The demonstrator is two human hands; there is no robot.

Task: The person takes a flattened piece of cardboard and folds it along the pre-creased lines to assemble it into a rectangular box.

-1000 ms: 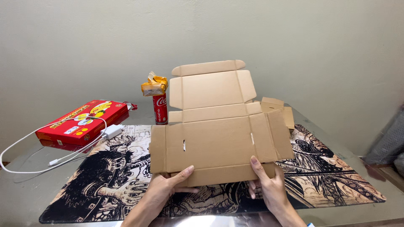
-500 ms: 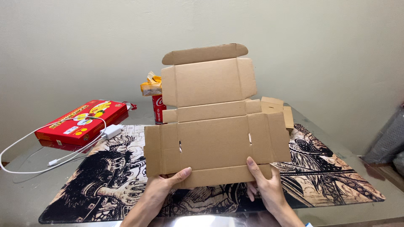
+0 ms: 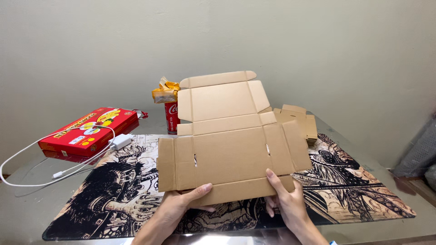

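Both hands hold an unfolded cardboard blank by its near edge, above a printed mat. The left hand pinches the lower flap left of centre, thumb lying flat on top and fingers underneath (they are hidden by the card). The right hand clasps the same flap further right, thumb pressed up along a crease, fingers curled beneath.

The blank is plain brown corrugated board, matt, scored into panels with small side tabs and two narrow slots. Up from the grip its panels tilt away, the far lid section ending in a rounded tuck flap.

Behind that far section, partly covered by it, stands a red can with a crumpled yellow wrapper on top. Beyond the right hand, past the blank's right tabs, lies a stack of more flat blanks. Well left of the left hand sits a flat red box, glossy, with a white cable and its plug looped across it. The mat shows black-and-tan figure drawings and lies on a shiny table.
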